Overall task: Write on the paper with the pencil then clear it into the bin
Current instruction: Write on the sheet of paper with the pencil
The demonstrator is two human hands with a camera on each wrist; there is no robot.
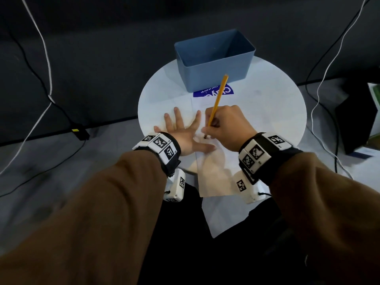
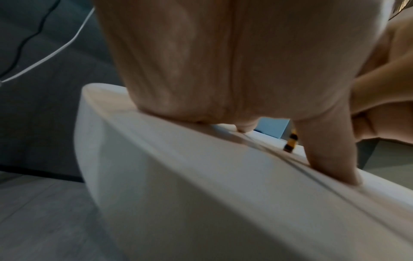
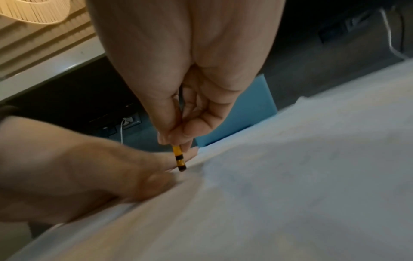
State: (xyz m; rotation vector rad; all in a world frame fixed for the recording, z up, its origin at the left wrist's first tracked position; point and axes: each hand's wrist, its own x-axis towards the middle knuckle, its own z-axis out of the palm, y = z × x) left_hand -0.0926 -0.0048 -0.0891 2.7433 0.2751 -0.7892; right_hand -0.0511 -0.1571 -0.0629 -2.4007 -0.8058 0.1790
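Observation:
A white paper [image 1: 213, 173] lies on the round white table [image 1: 277, 103] and overhangs its near edge. My left hand [image 1: 183, 130] presses flat on the paper's left edge with fingers spread; in the left wrist view its thumb [image 2: 330, 155] bears down on the sheet. My right hand [image 1: 228, 128] pinches a yellow pencil [image 1: 217, 99] low on the shaft. The pencil's black-banded lower end [image 3: 180, 159] touches the paper [image 3: 290, 176] beside my left hand [image 3: 78, 167]. An empty blue bin [image 1: 216, 64] stands at the table's far side.
A blue printed label [image 1: 213, 92] lies on the table in front of the bin. Black and white cables run over the grey floor on both sides, with a black adapter [image 1: 79, 132] at the left. A dark box [image 1: 353, 120] stands right of the table.

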